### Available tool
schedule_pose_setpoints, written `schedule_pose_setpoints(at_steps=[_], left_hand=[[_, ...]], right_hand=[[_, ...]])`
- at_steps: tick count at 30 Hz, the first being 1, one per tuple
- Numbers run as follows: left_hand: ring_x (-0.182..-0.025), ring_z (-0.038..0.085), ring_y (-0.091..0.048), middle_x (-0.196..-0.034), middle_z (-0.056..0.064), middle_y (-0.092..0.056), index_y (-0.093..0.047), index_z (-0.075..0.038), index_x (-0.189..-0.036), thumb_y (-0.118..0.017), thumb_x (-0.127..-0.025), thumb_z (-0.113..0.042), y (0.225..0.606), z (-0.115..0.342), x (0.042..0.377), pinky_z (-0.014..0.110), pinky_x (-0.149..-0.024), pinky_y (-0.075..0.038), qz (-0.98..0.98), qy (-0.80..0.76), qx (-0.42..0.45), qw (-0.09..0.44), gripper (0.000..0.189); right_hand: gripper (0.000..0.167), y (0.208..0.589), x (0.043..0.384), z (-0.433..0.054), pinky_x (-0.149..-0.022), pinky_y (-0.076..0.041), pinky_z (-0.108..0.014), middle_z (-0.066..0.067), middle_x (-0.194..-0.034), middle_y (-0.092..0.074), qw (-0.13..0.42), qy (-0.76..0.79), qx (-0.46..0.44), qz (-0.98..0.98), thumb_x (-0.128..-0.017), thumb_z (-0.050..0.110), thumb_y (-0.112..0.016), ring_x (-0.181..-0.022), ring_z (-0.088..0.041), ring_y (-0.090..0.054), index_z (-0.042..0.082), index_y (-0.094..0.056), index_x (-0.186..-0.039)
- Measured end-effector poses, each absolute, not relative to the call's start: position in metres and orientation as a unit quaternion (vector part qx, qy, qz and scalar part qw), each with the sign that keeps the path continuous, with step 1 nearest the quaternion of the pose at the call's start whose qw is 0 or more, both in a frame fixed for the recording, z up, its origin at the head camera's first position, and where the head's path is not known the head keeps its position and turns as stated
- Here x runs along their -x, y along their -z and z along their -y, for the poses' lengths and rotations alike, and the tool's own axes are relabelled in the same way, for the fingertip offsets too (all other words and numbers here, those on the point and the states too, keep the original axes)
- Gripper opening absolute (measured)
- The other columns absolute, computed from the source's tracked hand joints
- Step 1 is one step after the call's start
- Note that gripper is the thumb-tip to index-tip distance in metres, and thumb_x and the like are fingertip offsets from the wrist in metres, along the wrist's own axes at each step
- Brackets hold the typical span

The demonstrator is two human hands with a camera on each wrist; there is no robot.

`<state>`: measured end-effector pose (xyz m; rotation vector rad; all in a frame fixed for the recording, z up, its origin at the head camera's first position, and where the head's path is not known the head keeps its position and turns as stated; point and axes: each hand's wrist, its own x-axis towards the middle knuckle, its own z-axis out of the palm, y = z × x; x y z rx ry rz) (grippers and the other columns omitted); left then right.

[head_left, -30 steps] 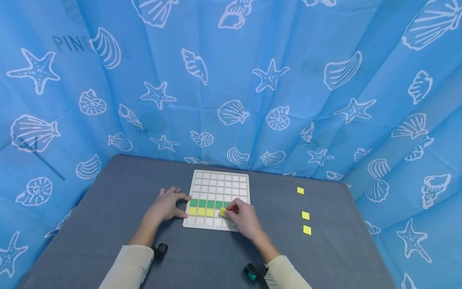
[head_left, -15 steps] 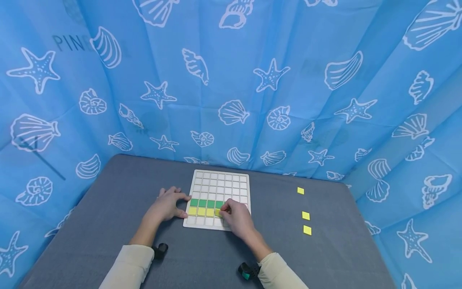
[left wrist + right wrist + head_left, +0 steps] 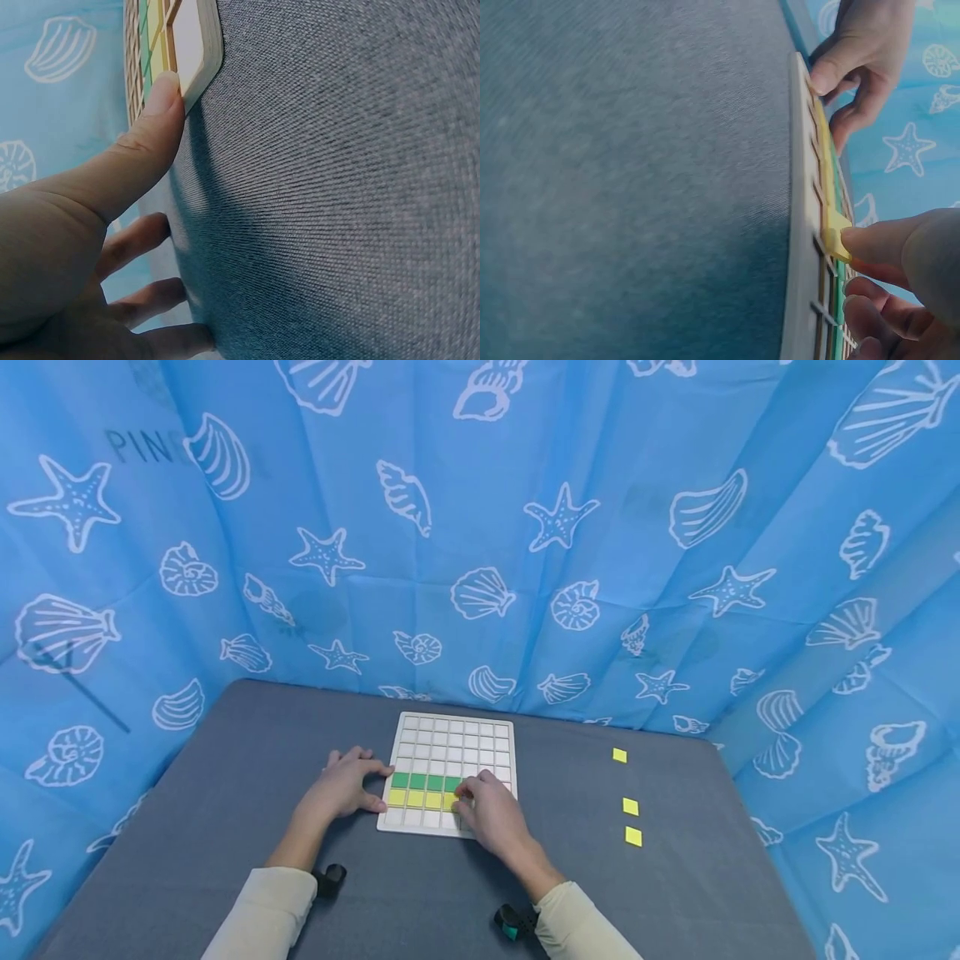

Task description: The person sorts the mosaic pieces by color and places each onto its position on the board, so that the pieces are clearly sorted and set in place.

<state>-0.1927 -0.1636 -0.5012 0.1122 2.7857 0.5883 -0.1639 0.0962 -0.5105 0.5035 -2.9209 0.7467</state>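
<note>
A white gridded board (image 3: 452, 727) lies on the table, with a row of green tiles (image 3: 417, 782) and, just below it, a row of yellow tiles (image 3: 415, 799). My right hand (image 3: 495, 817) pinches one yellow tile (image 3: 834, 234) between thumb and fingers, at the cell right of three laid yellow tiles. In the right wrist view that tile leans slightly against its cell. At the board's left edge is my left hand (image 3: 345, 787), its thumb on the rim by the yellow row and its other fingers spread. My right hand hides the green row's right end.
Three loose yellow tiles lie to the right on the grey cloth-covered table (image 3: 570, 860): a far one (image 3: 619, 756), a middle one (image 3: 631, 807) and a near one (image 3: 633, 836). A blue shell-patterned curtain (image 3: 480, 527) hangs behind the table.
My right hand has moved a little left with the yellow tile, from hovering over the row down into the cell beside the laid yellow tiles. My left hand has stayed at the board's edge.
</note>
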Motion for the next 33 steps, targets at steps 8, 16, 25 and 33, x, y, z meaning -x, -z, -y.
schedule_pose_setpoints(at_steps=[8,16,25,33], left_hand=[[-0.131,0.042,-0.039,-0.158,0.018,-0.043,-0.067,-0.026,-0.136,-0.090,-0.075,-0.034,0.504,0.166,0.193,0.064,-0.102,-0.043,-0.967,-0.206,-0.038,0.143,0.065],[-0.131,0.042,-0.040,-0.157,0.018,-0.044,-0.068,-0.026,-0.135,-0.090,-0.075,-0.033,0.503,0.165,0.193,0.063,-0.103,-0.043,-0.968,-0.205,-0.038,0.141,0.065],[-0.130,0.041,-0.040,-0.157,0.017,-0.044,-0.068,-0.026,-0.136,-0.091,-0.074,-0.033,0.501,0.165,0.192,0.063,-0.103,-0.043,-0.967,-0.207,-0.035,0.143,0.066],[-0.128,0.041,-0.041,-0.157,0.018,-0.044,-0.067,-0.027,-0.136,-0.091,-0.074,-0.033,0.502,0.165,0.192,0.062,-0.102,-0.043,-0.968,-0.204,-0.039,0.144,0.066]], right_hand=[[0.021,0.512,0.158,-0.098,-0.061,-0.042,-0.020,-0.001,-0.091,-0.063,0.034,-0.225,-0.205,0.952,-0.092,0.024,-0.077,-0.075,-0.008,-0.054,0.011,-0.080,-0.108],[0.029,0.507,0.155,-0.105,-0.071,-0.047,-0.031,-0.004,-0.100,-0.066,0.102,-0.182,-0.249,0.946,-0.092,0.030,-0.076,-0.087,-0.017,-0.057,0.014,-0.077,-0.117],[0.061,0.499,0.160,-0.115,-0.108,-0.045,-0.058,-0.015,-0.143,-0.057,0.121,-0.105,-0.202,0.966,-0.098,0.053,-0.062,-0.135,-0.036,-0.053,0.019,-0.053,-0.148],[0.074,0.499,0.167,-0.127,-0.122,-0.021,-0.067,-0.018,-0.166,-0.030,0.089,-0.093,-0.175,0.976,-0.099,0.065,-0.048,-0.156,-0.042,-0.023,0.023,-0.035,-0.159]])
